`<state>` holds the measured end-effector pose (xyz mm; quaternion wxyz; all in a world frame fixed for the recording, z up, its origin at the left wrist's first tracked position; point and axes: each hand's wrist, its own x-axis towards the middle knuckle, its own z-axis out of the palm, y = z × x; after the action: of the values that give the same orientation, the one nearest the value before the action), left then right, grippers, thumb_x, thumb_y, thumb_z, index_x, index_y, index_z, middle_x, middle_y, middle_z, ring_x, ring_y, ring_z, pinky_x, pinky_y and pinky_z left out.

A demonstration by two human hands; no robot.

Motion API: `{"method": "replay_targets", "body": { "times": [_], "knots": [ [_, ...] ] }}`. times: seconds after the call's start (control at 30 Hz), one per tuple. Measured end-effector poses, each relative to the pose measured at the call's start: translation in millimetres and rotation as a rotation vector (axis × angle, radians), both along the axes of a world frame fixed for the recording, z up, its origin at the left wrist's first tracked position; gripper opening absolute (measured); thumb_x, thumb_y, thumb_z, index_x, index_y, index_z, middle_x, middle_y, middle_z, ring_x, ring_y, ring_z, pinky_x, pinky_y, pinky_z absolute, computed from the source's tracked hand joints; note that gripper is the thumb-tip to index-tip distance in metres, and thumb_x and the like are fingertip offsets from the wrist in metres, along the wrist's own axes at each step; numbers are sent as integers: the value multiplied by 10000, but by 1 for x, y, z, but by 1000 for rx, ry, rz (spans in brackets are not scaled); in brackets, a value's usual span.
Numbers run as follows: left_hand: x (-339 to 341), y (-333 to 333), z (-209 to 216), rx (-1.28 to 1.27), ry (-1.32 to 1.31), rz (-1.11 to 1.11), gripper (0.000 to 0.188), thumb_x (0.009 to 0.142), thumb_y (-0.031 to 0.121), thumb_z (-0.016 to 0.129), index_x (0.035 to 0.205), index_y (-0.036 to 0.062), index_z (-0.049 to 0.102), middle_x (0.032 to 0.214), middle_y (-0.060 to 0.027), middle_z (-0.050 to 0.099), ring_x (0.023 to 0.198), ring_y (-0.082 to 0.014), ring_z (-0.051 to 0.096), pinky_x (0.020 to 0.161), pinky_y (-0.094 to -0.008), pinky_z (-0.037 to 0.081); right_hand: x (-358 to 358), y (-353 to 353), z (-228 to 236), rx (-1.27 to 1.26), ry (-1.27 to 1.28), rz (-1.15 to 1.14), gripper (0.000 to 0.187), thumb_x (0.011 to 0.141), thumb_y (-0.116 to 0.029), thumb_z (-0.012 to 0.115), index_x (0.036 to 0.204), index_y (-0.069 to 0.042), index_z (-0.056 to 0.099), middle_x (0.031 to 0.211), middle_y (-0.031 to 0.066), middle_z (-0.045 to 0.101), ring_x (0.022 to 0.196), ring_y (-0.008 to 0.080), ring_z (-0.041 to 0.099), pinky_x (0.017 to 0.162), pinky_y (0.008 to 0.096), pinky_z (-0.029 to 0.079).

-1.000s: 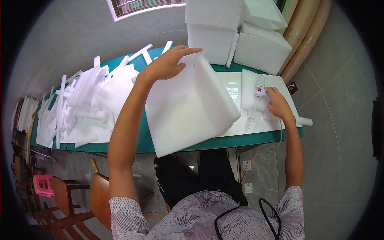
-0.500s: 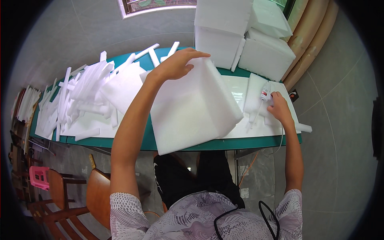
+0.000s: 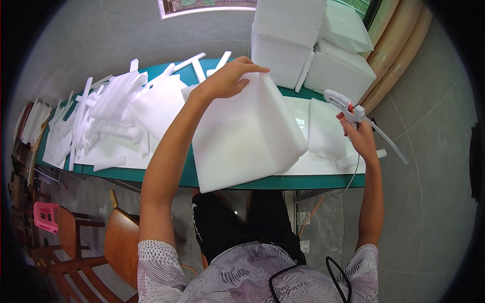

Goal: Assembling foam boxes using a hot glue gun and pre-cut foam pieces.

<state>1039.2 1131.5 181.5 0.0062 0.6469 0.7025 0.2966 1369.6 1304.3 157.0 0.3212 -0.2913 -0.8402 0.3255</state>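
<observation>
A large white foam box (image 3: 237, 136) stands tilted on the table in front of me, its faces joined along a vertical edge. My left hand (image 3: 233, 78) grips its top edge near the far corner, thumb on one side and fingers on the other. Off to the right, my right hand (image 3: 357, 132) is closed around the handle of a white hot glue gun (image 3: 346, 103), held up above the table's right end. A pale glue stick (image 3: 389, 140) pokes out of the gun's back, and a thin cord hangs down beside my forearm.
Many loose white foam strips (image 3: 108, 113) heap on the left of the green table (image 3: 189, 174). Finished-looking foam blocks (image 3: 285, 48) are stacked at the back right. A flat foam piece (image 3: 326, 129) lies right of the box. Wooden chairs (image 3: 121, 247) and a pink stool (image 3: 45, 216) stand lower left.
My right hand has picked the glue gun up off the foam piece on the table and raised it to the right. My left hand still holds the box in about the same place.
</observation>
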Motion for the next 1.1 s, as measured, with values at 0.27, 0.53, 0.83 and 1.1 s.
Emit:
{"method": "replay_targets", "body": {
  "times": [0.27, 0.53, 0.83, 1.1],
  "knots": [
    [-6, 7, 0, -23, -9, -26, 548, 869, -92, 553, 1265, 279, 629, 1198, -143, 530, 1087, -281, 540, 1001, -348, 454, -42, -9, 51, -247, -7, 302, 259, 886, -233, 623, 1043, -28, 617, 902, 39, 647, 648, 70, 501, 581, 238, 428],
    [-13, 3, -2, 44, -9, -29, 544, 857, -86, 569, 1262, 271, 629, 1195, -132, 499, 1087, -269, 542, 967, -336, 460, -88, -3, 63, -260, -66, 451, 206, 875, -229, 587, 974, -49, 588, 888, 69, 639, 626, 86, 493, 569, 249, 414],
    [-20, 3, -5, 125, -121, 31, 518, 845, -5, 610, 1323, 172, 519, 1197, -145, 519, 1059, -257, 585, 916, -349, 492, -112, 17, 55, -363, -83, 467, 209, 881, -205, 591, 1006, -38, 603, 930, 86, 656, 622, 83, 493, 556, 246, 411],
    [-27, 4, -9, 152, -133, 41, 453, 842, 32, 627, 1275, 117, 525, 1172, -141, 531, 1013, -256, 604, 875, -340, 499, -122, 8, 58, -360, -48, 487, 220, 872, -207, 592, 1003, -31, 599, 920, 78, 651, 624, 80, 498, 549, 238, 408]
  ]
}}
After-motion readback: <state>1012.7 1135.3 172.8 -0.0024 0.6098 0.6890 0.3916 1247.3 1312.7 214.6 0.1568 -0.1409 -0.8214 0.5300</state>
